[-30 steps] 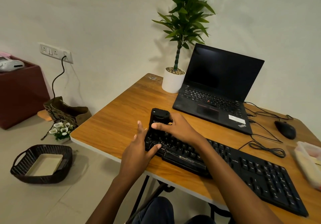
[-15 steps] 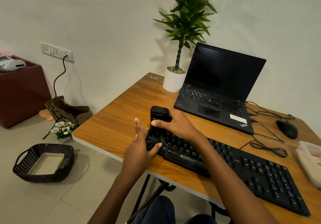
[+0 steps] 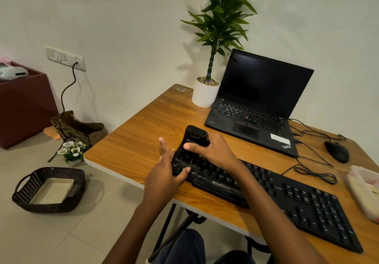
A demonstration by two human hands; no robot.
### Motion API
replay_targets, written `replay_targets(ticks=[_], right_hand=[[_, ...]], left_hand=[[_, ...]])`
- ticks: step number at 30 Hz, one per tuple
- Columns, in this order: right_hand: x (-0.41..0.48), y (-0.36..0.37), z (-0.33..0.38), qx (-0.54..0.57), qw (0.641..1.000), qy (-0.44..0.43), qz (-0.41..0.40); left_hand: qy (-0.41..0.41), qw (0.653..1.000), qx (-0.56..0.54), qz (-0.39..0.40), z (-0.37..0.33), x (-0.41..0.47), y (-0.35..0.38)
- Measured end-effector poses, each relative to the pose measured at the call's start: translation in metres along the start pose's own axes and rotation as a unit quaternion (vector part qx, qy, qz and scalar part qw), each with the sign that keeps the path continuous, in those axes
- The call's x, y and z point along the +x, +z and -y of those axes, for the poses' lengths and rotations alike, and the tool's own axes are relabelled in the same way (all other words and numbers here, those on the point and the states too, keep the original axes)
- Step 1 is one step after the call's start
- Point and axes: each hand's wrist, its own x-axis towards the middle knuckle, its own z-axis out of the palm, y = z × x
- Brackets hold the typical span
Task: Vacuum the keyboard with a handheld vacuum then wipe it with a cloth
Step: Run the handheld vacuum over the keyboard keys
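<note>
Black vacuum (image 3: 193, 140) standing nearly upright on the left end of the keyboard (image 3: 266, 194), nozzle down among the keys, top tilted slightly away toward the laptop (image 3: 256, 108). Right hand (image 3: 211, 151) wrapped around the body of it, thumb across the front, fingers curled behind. Left hand (image 3: 164, 173) at the keyboard's left end, fingers loosely spread and pointing up, thumb resting on the corner keys, apparently steadying that end. Keyboard lying slantwise along the near edge of the table (image 3: 131, 147), front edge close to the lip. No cloth plainly in view; possibly inside the plastic box (image 3: 367, 190) at the far right, but cannot tell.

Likely trouble from here:

- Sliding: a hard sweep to the right with only the left thumb as anchor, and a keyboard already close to the table edge, likely to skid or tip off the lip.
- Loose keycaps: nozzle pressed straight down and dragged, likely to catch a cap and lift it.
- Missed rows: nearly the whole length to the right apparently not yet covered; a fast pass with the nozzle held tall probably leaving crumbs between rows.
- Cable snag: the keyboard's cord (image 3: 315, 175) coiled just behind, near the mouse (image 3: 337, 152); a tug on the keyboard apt to drag it.
- Tipping the vacuum backward toward the laptop if the grip slackens.
</note>
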Motion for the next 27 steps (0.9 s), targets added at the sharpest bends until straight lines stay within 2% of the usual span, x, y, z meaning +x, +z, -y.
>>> replay_targets(ticks=[3,8,12,16,20,25,27], right_hand=[[-0.005,0.001,-0.002,0.017,1.000,0.004,-0.012],[-0.022,-0.033,-0.006,0.035,0.998,0.045,0.037],[-0.017,-0.025,-0.006,-0.056,0.998,0.011,-0.010],[-0.023,-0.013,-0.003,-0.009,1.000,-0.009,-0.019],[-0.033,-0.035,-0.003,0.036,0.999,0.026,0.030],[-0.032,-0.037,-0.012,-0.032,0.998,0.027,-0.042],[-0.035,-0.031,-0.012,-0.029,0.999,0.017,-0.041]], left_hand=[[-0.005,1.000,0.005,0.003,0.001,0.000,0.000],[-0.011,1.000,0.015,0.008,0.002,0.001,0.002],[-0.013,1.000,0.021,0.007,0.001,0.001,0.002],[-0.014,1.000,0.024,0.007,0.000,0.001,0.002],[-0.016,0.999,0.029,0.007,0.001,0.001,0.002],[-0.011,0.999,0.032,0.006,-0.001,0.000,0.002],[-0.012,0.999,0.032,0.002,-0.001,0.000,0.002]])
